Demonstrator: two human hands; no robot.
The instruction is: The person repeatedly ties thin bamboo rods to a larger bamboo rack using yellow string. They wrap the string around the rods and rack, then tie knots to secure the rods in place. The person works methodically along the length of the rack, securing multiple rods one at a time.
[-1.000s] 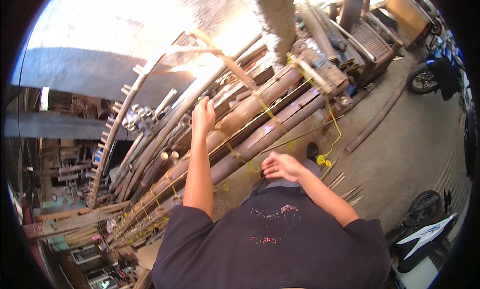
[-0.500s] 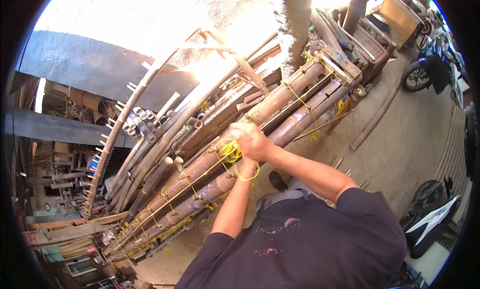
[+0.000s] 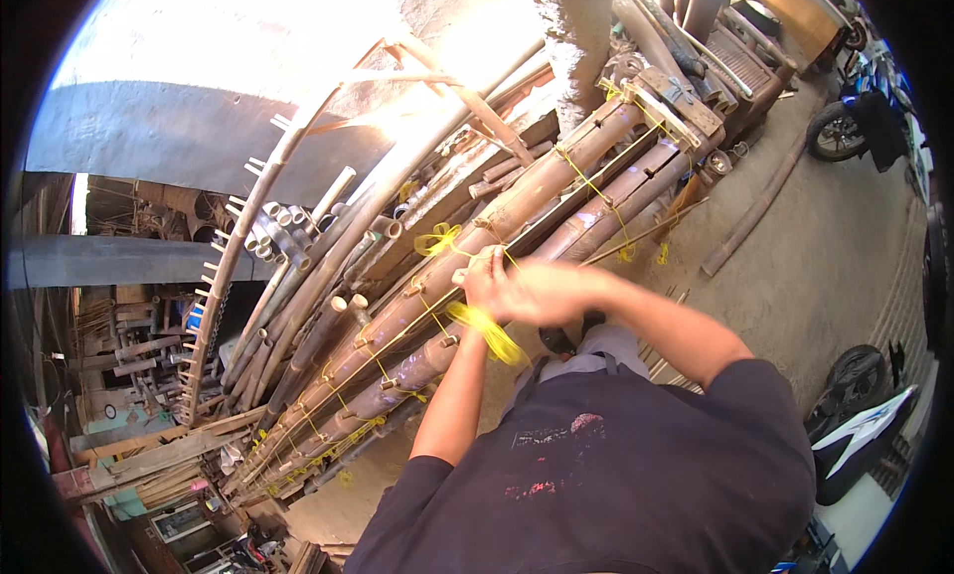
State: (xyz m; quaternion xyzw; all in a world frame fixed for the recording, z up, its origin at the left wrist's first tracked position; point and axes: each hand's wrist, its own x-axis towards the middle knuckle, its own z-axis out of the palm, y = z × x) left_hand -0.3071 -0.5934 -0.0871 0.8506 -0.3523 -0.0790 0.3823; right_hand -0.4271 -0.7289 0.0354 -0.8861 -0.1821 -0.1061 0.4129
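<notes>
Both hands meet over the bamboo bundle, motion-blurred. Left hand (image 3: 487,276) is closed around yellow cord (image 3: 485,330), fingers curled, pressed against the upper side of the thick bamboo poles (image 3: 517,216). Right hand (image 3: 542,291) lies just beside it, touching or overlapping; blur hides the fingers, cannot tell if it grips the cord or is open. A loose tail of the yellow cord hangs below the hands, crossing in front of the left forearm. A looped knot of the same cord (image 3: 437,241) sits on the pole just left of the hands. More yellow ties wrap the poles farther up (image 3: 586,181) and along the lower end (image 3: 328,430).

Poles lie side by side, slanting from lower left to upper right, resting on the concrete floor (image 3: 825,266). Thinner pipes and canes (image 3: 288,226) stacked beside them to the left. A curved toothed wooden strip (image 3: 224,276) arcs along the far left. Motorcycle wheel (image 3: 833,127) at upper right, well apart. Person wears a dark shirt (image 3: 616,475), seen from above.
</notes>
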